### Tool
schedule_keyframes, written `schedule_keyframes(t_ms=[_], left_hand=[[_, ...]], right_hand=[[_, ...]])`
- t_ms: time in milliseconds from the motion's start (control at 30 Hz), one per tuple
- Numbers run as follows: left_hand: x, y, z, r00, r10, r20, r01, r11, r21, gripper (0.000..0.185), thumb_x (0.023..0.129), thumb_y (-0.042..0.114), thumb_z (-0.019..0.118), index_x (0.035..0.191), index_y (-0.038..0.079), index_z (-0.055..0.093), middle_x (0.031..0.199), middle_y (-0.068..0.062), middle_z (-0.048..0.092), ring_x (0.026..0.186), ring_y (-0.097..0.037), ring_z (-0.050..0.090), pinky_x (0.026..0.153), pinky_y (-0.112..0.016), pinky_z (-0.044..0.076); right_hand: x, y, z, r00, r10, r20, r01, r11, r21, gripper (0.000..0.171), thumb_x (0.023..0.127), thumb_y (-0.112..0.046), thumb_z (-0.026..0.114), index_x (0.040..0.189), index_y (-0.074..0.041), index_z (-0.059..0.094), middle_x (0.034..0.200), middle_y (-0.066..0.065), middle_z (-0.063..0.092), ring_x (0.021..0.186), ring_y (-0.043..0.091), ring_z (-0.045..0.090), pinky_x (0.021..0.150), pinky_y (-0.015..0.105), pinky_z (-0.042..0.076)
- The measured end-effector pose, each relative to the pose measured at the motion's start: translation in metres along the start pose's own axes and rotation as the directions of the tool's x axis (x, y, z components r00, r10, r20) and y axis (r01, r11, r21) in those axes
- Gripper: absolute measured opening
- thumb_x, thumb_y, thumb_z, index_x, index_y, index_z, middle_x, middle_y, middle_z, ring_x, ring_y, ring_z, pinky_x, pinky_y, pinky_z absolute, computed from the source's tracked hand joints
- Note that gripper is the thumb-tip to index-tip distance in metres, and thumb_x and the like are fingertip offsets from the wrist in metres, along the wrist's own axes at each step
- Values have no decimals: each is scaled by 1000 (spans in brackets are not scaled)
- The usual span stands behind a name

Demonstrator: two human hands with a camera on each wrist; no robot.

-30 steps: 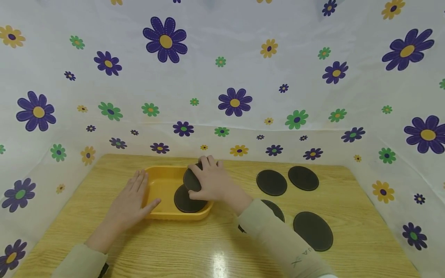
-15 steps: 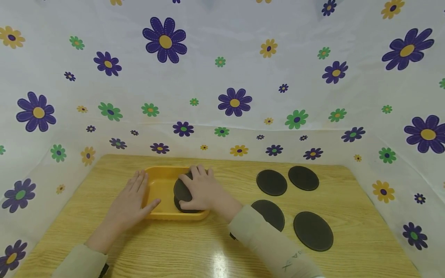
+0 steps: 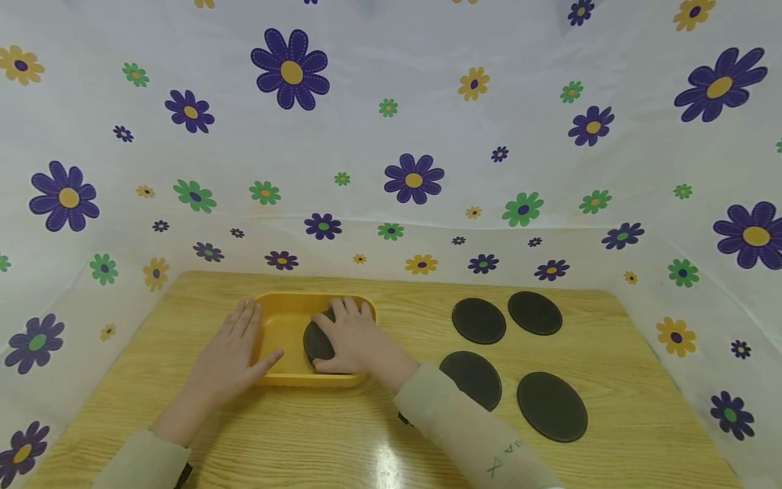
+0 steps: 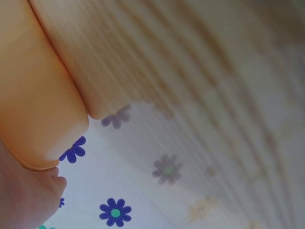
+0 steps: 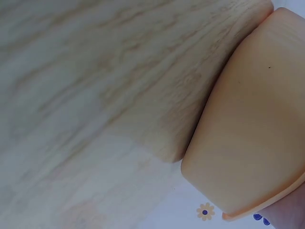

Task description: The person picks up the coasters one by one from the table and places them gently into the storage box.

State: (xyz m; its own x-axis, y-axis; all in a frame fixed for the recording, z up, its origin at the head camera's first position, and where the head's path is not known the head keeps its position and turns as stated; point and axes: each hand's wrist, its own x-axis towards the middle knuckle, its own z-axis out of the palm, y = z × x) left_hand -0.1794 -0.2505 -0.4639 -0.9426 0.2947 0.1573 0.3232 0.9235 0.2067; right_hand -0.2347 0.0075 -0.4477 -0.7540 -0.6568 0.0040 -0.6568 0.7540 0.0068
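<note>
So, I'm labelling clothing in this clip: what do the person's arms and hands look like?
Both hands, left hand and right hand, are bare: no gloves or rings visible. Each arm wears a pale beige long sleeve; the right sleeve bears small grey lettering near the forearm.

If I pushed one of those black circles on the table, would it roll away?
Probably not. Each black circle lies flat on the wooden table, so it would likely slide rather than roll. It looks very thin, so probably light. With so little edge showing, it may be fiddly for fingers to lift.
</note>
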Motion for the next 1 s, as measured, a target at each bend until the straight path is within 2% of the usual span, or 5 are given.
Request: schedule_keyframes(t_ms=[333, 667, 867, 1000], left_hand=[[1, 1, 0, 1000, -5, 8, 5, 1000, 0, 100, 104, 61, 53, 163, -14, 22, 173, -33, 19, 162, -50, 19, 134, -59, 21], [2, 1, 0, 1000, -12, 17, 12, 1000, -8, 100, 105, 62, 52, 163, -13, 20, 173, -33, 17, 162, -50, 18, 134, -60, 21], [2, 1, 0, 1000, -4, 11, 5, 1000, -18, 99, 105, 61, 52, 163, -14, 21, 173, -33, 16, 162, -51, 18, 134, -59, 19], [2, 1, 1, 1000, -3, 8, 4, 1000, -21, 99, 105, 60, 53, 163, -14, 21, 173, -33, 16, 162, -51, 17, 134, -60, 19]], right_hand=[[-3, -1, -1, 1000, -1, 10, 1, 1000, -13, 75, 95, -68, 61, 158, -28, 49, 157, 9, 46, 142, 28, 45, 113, 52, 46], [-3, 2, 0, 1000, -4, -16, 4, 1000, -6, 75, 95, -67, 62, 157, -27, 50, 157, 10, 47, 144, 29, 45, 115, 51, 45], [-6, 7, -10, 999, -11, -50, 9, 1000, -27, 74, 96, -66, 63, 157, -26, 50, 155, 11, 48, 142, 31, 47, 116, 53, 46], [-9, 14, -17, 997, -18, -78, 14, 999, -42, 71, 96, -64, 64, 154, -25, 52, 152, 12, 49, 139, 31, 49, 112, 50, 47]])
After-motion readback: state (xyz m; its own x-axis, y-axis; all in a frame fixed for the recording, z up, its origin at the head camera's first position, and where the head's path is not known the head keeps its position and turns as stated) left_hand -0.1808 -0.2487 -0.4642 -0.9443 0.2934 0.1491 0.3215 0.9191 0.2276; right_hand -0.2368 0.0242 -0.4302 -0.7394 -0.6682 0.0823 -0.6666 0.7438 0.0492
